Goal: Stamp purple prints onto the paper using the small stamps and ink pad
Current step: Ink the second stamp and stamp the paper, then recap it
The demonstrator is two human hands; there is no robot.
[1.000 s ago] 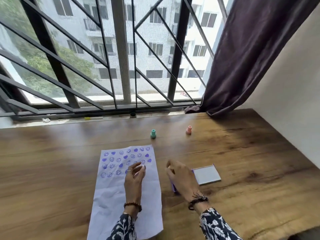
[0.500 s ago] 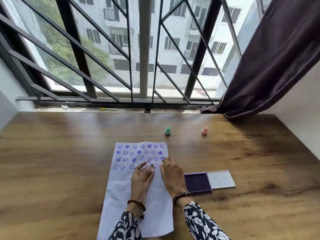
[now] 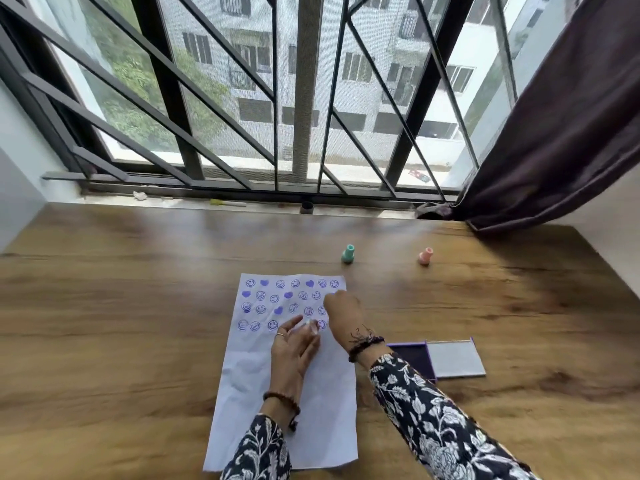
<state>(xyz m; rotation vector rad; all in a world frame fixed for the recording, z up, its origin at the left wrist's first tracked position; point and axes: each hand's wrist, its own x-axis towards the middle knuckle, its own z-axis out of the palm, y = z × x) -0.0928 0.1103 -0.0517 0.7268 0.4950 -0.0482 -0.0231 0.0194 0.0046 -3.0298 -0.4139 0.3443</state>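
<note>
A white paper [image 3: 322, 414] lies on the wooden table [image 3: 121, 323], its upper part covered with rows of purple smiley and heart prints [image 3: 273, 298]. My left hand [image 3: 294, 351] rests flat on the paper below the prints, fingers apart. My right hand [image 3: 343, 313] is at the paper's right edge beside the second and third rows, fingers bunched downward onto the sheet; the small stamp in them is hidden by the hand. The open purple ink pad [image 3: 415, 358] with its grey lid [image 3: 453, 358] lies just right of the paper, partly behind my right sleeve.
A green stamp [image 3: 348, 254] and a pink stamp [image 3: 425, 256] stand upright beyond the paper. A barred window [image 3: 298, 98] runs along the table's far edge. A dark curtain [image 3: 554, 133] hangs at the right, by a white wall.
My right hand went from the ink pad to the paper and then up to its right edge. The left hand stayed on the sheet. The camera view shifted.
</note>
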